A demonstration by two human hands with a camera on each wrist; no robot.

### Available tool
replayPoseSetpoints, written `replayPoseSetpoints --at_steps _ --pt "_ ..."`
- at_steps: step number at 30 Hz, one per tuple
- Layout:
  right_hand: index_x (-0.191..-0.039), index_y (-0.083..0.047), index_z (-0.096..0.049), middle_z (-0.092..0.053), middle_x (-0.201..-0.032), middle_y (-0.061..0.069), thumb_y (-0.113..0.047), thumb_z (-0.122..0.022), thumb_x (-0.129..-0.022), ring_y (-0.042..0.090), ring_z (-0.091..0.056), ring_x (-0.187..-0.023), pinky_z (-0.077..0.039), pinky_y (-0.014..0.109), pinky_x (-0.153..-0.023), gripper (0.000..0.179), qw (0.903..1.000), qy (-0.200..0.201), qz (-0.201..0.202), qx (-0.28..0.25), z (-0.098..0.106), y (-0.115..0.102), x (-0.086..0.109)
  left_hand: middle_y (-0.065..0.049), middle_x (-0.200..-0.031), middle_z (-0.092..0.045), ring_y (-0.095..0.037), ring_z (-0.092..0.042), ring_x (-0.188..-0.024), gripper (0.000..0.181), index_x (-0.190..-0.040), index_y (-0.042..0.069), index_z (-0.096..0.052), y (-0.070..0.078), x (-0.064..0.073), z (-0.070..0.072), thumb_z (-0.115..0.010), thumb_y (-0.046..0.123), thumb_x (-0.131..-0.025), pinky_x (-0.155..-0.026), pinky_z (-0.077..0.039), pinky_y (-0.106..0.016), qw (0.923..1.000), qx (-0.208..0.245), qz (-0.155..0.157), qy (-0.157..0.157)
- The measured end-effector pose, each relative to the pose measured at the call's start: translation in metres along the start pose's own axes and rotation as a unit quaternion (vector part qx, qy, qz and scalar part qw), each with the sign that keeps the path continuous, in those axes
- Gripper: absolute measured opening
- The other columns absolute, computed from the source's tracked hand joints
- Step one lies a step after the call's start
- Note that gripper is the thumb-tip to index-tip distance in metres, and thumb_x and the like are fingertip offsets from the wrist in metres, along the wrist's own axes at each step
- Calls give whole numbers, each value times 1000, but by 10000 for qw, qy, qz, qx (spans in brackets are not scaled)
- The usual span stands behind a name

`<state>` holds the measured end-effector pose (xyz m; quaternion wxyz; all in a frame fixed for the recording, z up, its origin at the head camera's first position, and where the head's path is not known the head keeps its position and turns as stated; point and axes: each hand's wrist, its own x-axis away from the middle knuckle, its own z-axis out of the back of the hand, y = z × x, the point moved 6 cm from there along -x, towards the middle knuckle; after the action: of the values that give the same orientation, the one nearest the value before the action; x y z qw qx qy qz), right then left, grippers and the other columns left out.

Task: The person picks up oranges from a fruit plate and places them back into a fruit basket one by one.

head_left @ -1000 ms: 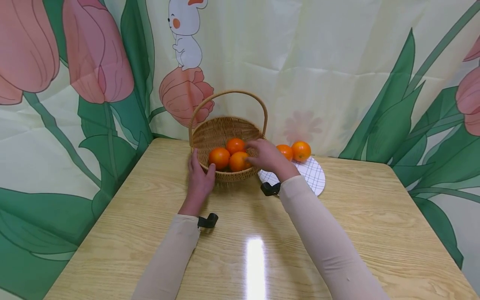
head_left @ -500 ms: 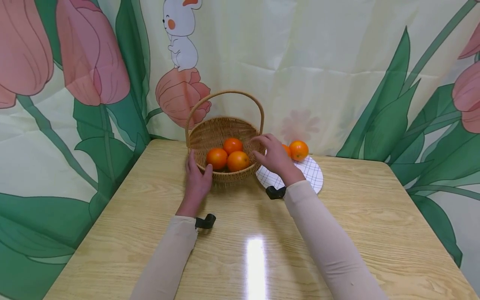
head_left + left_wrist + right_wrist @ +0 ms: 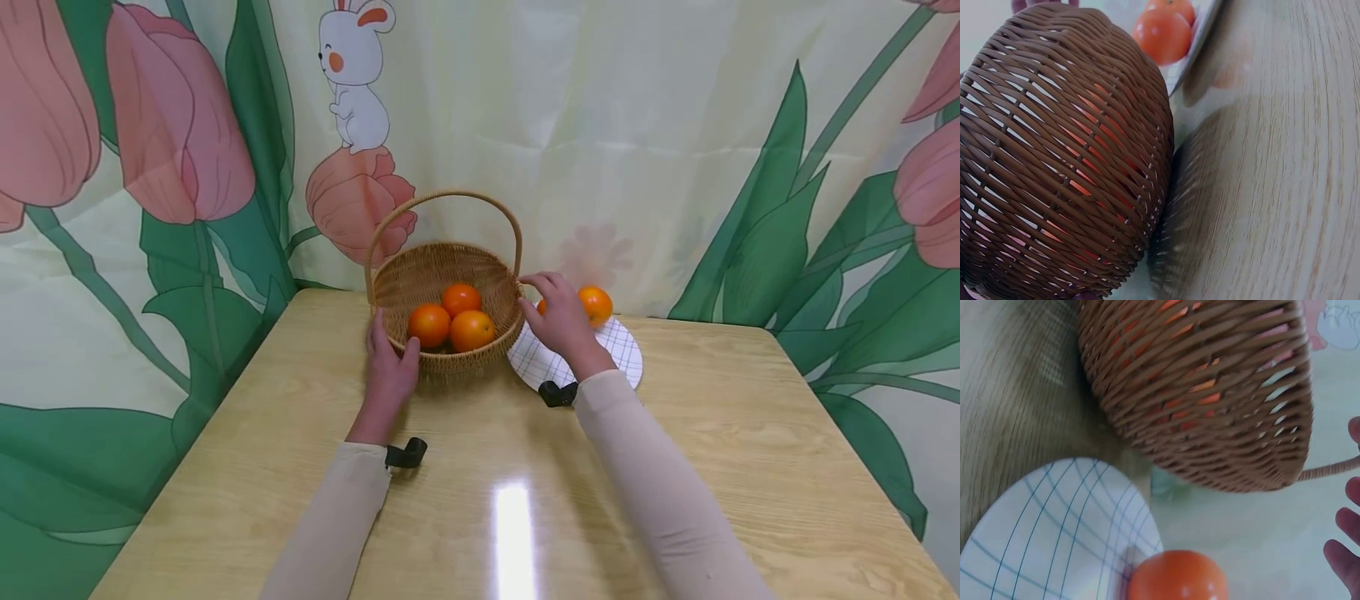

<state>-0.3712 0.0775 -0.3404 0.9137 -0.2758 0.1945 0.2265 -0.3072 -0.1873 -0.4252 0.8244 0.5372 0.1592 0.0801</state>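
A brown wicker basket (image 3: 457,362) with a tall arched handle (image 3: 457,193) stands at the back of the table, with three oranges (image 3: 472,332) inside. My left hand (image 3: 390,371) grips its left side, thumb at the front rim and fingers along the outer wall. At the opposite side, my right hand (image 3: 562,317) reaches to the rim by the handle's base. Its fingers (image 3: 1342,553) are spread, with the handle passing between them and the thumb in the right wrist view. Through the weave, orange patches of the fruit show in both wrist views.
Right of the basket lies a white plate (image 3: 622,350) with blue crossed lines. On it sit two oranges, one (image 3: 596,305) plainly seen and the other partly behind my right hand. A printed curtain (image 3: 675,167) hangs directly behind the wooden table (image 3: 465,450).
My right hand has moved right, from over the oranges in the basket to the basket's right rim. My left hand stays at the left side. The head view has shifted slightly.
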Motion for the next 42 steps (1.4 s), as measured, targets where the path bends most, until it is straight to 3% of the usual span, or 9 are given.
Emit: replayPoseSetpoints --at_steps 19,35,42 --pt "-134 -12 -55 -46 -138 15 -22 -57 -95 33 -44 -129 -38 50 -108 40 9976 -190 -664 -13 -10 33 2 -11 -161 -11 -39 -30 -141 77 -156 24 -6 1 3 1 -53 31 -95 -113 -28 -55 9999 -66 -99 102" --pt "-136 -10 -51 -40 -144 18 -22 -62 -90 37 -38 -133 -38 53 -108 49 9937 -615 -938 52 -23 57 -1 -12 -160 -14 -40 -31 -140 77 -156 25 -7 3 1 2 -52 33 -95 -112 -30 -55 9997 -86 -137 165" --pt "-141 -9 -47 -34 -150 21 -21 -64 -88 40 -32 -138 -36 57 -108 56 9878 -1027 -1109 385 -31 64 0 -10 -160 -14 -38 -32 -140 76 -156 23 -9 1 2 2 -52 33 -94 -113 -30 -55 9997 -100 -117 171"
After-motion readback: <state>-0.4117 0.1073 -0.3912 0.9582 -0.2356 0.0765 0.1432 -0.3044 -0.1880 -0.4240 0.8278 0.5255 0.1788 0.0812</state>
